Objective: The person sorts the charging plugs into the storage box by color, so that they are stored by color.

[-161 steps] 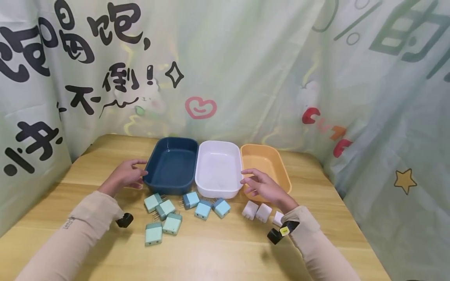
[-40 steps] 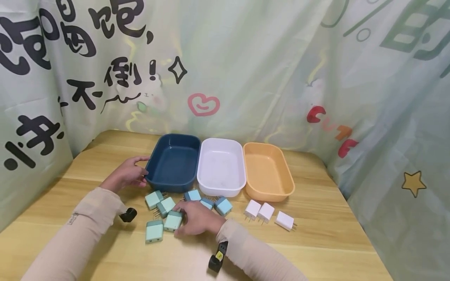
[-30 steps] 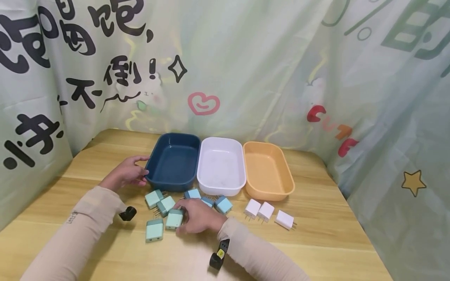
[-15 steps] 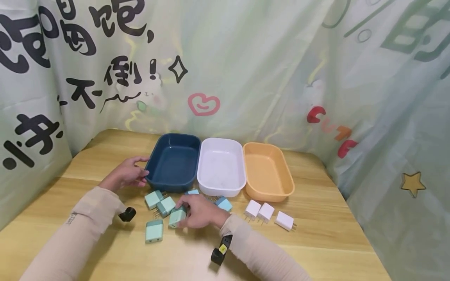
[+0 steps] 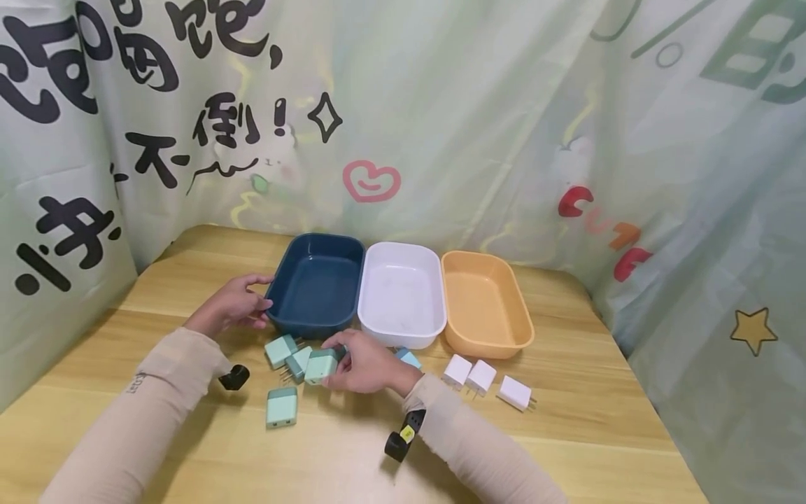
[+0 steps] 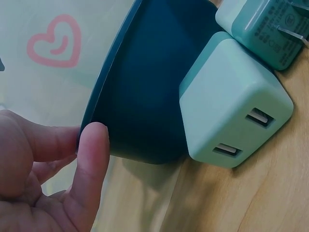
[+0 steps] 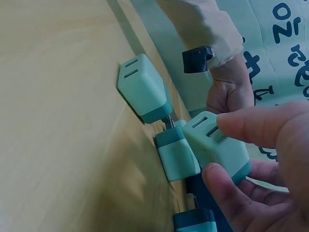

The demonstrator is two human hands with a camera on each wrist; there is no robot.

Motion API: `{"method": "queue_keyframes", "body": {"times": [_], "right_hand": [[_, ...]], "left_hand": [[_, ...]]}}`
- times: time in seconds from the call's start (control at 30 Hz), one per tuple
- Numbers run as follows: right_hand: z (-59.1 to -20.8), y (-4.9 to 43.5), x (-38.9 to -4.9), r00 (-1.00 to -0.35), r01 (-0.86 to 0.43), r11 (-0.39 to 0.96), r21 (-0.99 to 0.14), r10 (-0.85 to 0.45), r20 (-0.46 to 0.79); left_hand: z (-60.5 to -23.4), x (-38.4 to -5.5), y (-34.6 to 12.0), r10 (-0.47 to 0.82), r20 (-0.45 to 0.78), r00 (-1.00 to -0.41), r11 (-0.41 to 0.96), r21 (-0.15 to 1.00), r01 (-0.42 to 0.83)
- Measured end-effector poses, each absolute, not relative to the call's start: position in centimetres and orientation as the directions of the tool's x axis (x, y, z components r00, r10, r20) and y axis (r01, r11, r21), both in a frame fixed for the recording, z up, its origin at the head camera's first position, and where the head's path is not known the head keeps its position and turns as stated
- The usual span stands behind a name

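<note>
My right hand (image 5: pixel 367 362) pinches a mint-green USB wall charger (image 5: pixel 320 367) between thumb and fingers, raised a little off the table in the right wrist view. Its two ports face the thumb side. My left hand (image 5: pixel 238 302) holds the near-left rim of a dark blue bin (image 5: pixel 317 290), thumb on the outer wall in the left wrist view. Two other green chargers touch each other in front of that bin, the left one (image 5: pixel 280 351) nearest its wall. Another green charger (image 5: pixel 281 408) lies closer to me. One light-blue charger (image 5: pixel 409 357) shows past my right hand, which hides the others.
A white bin (image 5: pixel 403 297) and an orange bin (image 5: pixel 486 304) stand in a row right of the blue one. Several white chargers (image 5: pixel 515 393) lie before the orange bin. A printed curtain (image 5: pixel 478 140) hangs behind the wooden table (image 5: pixel 340 462).
My right hand came over from beside the orange bin, took hold of a green charger and raised it slightly toward the bins. My left hand stays at the blue bin.
</note>
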State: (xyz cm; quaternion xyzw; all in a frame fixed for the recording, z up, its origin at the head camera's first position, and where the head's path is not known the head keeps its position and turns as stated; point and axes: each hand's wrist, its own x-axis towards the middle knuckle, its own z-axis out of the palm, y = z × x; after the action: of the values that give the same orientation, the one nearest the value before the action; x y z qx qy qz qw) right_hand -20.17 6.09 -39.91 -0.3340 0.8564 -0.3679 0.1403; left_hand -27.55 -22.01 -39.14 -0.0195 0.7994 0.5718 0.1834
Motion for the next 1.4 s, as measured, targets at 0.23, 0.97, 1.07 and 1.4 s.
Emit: {"method": "queue_keyframes", "body": {"times": [0.23,0.97,1.07,1.4], "right_hand": [[-39.8,5.9,-20.7,-0.746,-0.457,0.465,-0.758,-0.664,0.043],[-39.1,5.5,-22.4,-0.755,-0.450,0.385,-0.806,-0.646,0.112],[-38.9,5.4,-22.7,-0.759,-0.452,0.382,-0.806,-0.639,0.123],[-38.7,5.3,-23.6,-0.769,-0.463,0.373,-0.804,-0.620,0.155]], "left_hand": [[-39.0,-27.5,-22.1,0.178,-0.314,-0.932,0.352,0.905,-0.238],[-38.4,-27.4,-21.7,0.158,-0.332,-0.930,0.387,0.887,-0.251],[-38.3,-27.4,-21.7,0.157,-0.332,-0.930,0.398,0.883,-0.248],[-38.3,-27.4,-21.8,0.170,-0.323,-0.931,0.407,0.883,-0.232]]}}
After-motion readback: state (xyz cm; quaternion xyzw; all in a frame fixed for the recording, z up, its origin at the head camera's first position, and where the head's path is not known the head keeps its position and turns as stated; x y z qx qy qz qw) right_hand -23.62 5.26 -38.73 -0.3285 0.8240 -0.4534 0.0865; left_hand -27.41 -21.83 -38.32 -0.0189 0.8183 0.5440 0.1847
